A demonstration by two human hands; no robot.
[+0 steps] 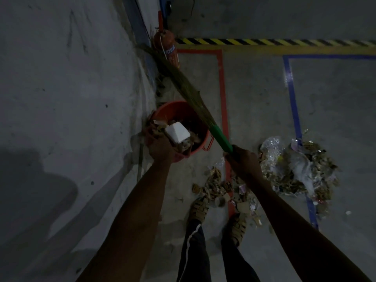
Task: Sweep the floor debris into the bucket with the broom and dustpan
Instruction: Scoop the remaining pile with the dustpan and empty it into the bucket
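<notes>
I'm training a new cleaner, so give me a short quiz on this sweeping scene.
1. True or false: the bucket is empty.
2. Which hand grips the broom? A) left B) right C) both
3. What red item stands by the wall beyond the bucket?

Key:
1. False; it holds debris and a white block.
2. B; the right hand grips the green handle, the left hand holds something red at the bucket's rim.
3. A fire extinguisher.

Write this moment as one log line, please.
left hand grips bucket rim | right hand holds broom | rubbish on floor
</notes>
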